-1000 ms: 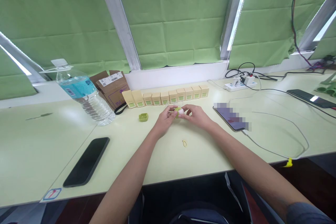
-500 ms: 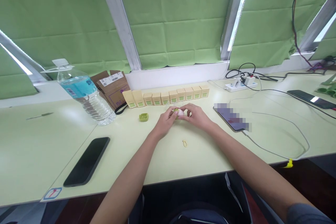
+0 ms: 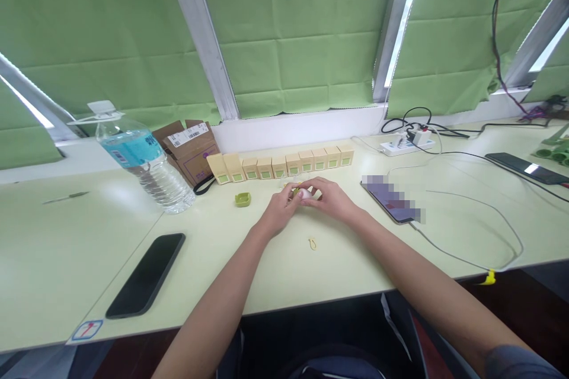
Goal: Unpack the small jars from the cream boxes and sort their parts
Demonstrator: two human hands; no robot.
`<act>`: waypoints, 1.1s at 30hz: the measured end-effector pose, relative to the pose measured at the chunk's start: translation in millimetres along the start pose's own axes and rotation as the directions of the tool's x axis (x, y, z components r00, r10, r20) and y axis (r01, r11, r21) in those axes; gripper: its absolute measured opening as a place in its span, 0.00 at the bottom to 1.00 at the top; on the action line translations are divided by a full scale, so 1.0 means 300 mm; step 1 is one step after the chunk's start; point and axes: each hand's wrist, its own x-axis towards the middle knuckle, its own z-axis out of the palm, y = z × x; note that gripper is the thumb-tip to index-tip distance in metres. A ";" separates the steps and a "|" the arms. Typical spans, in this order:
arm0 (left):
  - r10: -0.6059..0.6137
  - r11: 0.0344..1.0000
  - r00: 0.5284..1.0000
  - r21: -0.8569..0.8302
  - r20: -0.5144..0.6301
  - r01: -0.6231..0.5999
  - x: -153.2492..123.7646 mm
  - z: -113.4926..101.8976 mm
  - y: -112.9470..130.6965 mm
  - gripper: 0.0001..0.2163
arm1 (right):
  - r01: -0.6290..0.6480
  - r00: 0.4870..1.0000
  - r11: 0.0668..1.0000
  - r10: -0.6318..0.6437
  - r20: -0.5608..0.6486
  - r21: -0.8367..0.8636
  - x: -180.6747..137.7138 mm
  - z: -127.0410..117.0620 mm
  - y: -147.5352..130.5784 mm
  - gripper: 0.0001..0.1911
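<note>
In the head view, a small white rounded object (image 3: 306,194), green at its nine-o'clock side, is held over the table (image 3: 284,272) between the narrowly curled fingers of the left hand (image 3: 280,208) and the right hand (image 3: 329,195). From there, an open green cover (image 3: 242,202) is seen at nine o'clock, a yellow loop (image 3: 312,243) at six, and a cabled smartphone (image 3: 386,198) at three. Small cream boxes (image 3: 292,164) are lined up from about ten to two.
</note>
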 end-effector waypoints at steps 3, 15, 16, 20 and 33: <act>0.012 0.995 1.000 0.094 0.019 -0.014 0.000 -0.002 -0.003 0.20 | -0.009 1.000 0.999 0.008 0.023 0.045 0.000 0.001 0.000 0.18; 0.037 0.947 0.999 0.319 0.038 -0.047 -0.001 -0.004 0.015 0.17 | 0.068 0.998 0.998 -0.068 -0.009 0.017 -0.001 0.011 0.004 0.13; 0.036 0.943 0.999 0.329 0.036 -0.046 -0.001 -0.004 0.016 0.17 | 0.079 0.997 0.997 -0.079 -0.011 0.004 -0.001 0.010 0.003 0.12; 0.019 0.944 0.999 0.328 0.028 -0.027 -0.001 -0.001 0.018 0.15 | 0.113 0.993 0.993 -0.114 -0.013 -0.043 0.001 0.010 -0.002 0.10; 0.036 0.990 0.999 0.136 0.008 -0.037 0.006 -0.003 0.031 0.14 | 0.108 0.993 0.990 -0.111 -0.029 -0.085 0.006 0.008 -0.032 0.08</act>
